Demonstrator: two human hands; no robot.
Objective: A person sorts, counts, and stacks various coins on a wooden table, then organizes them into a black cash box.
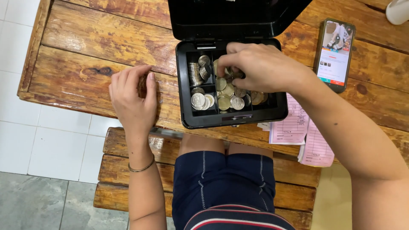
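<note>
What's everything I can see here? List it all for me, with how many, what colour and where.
Cash box: one, black, lid open, on the table in front of the person.
Coins: too many to count, silver and gold-toned, in the box's compartments, some stacked on edge at upper left.
Phone: one, dark case, screen lit, right of the box.
Paper slips: at least two, pink, at the table's near edge right of the box.
Table: one, brown wood.
Bench: one, brown wooden slats, under the person.
Floor: white tiles, grey at lower left.
Bracelet: one, thin, metal, left wrist.
Left hand: fingers curled, resting on the table left of the box.
Right hand: in the box, fingertips among the coins.
</note>
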